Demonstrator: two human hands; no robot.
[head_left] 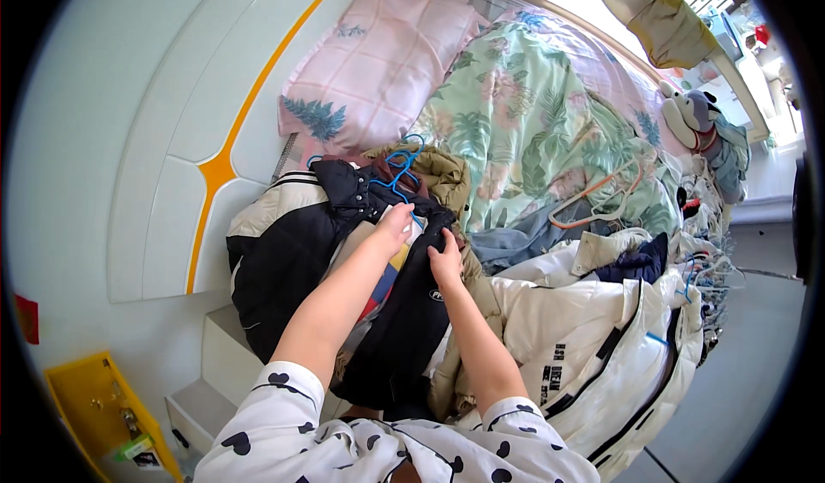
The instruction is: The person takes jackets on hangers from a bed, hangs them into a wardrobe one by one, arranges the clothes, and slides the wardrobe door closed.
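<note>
A black and white puffer jacket [279, 290] lies open in front of me at the bed's near side, its pale lining showing a patch of yellow, red and blue. A blue clothes hanger [397, 174] rests at its neck, hook pointing away from me. My left hand [394, 230] is closed at the hanger's lower arm, inside the jacket's opening; what its fingertips grip is partly hidden. My right hand [445, 261] grips the edge of the jacket's black right front. Beneath and beyond the jacket is an olive-brown padded coat [440, 174].
A white padded coat [550, 320] lies to the right, below a pink and white hanger [593, 212]. Behind are a green floral quilt [507, 105], a pink pillow [378, 62] and a plush toy [692, 118]. The white headboard [172, 148] bounds the left, above a yellow bin [82, 388].
</note>
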